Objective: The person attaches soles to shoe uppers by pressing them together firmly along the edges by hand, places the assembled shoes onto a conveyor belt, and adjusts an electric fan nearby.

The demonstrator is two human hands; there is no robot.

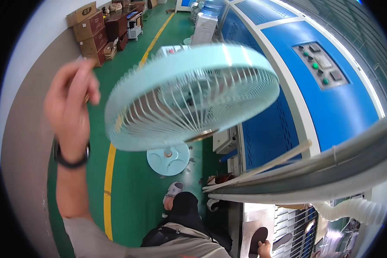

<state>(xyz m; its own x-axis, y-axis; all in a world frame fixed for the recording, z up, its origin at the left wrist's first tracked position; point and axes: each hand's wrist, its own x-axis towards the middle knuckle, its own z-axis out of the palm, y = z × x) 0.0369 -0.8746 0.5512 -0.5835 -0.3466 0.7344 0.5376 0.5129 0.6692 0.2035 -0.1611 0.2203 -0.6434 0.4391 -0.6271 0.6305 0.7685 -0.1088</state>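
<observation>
My left hand is raised at the left, beside a pale green standing fan. Its fingers look bent but are smeared by motion, so I cannot tell whether it holds anything. A dark watch or band circles that wrist. At the bottom right, my right hand shows only in part, its fingers closed on the edge of a dark, sole-shaped piece. A similar grey piece lies just right of it, by the slatted conveyor.
The fan's round base stands on the green floor, left of the blue machine with its control panel. Pale pipes and a ribbed white hose cross the right side. Cartons are stacked along the left wall.
</observation>
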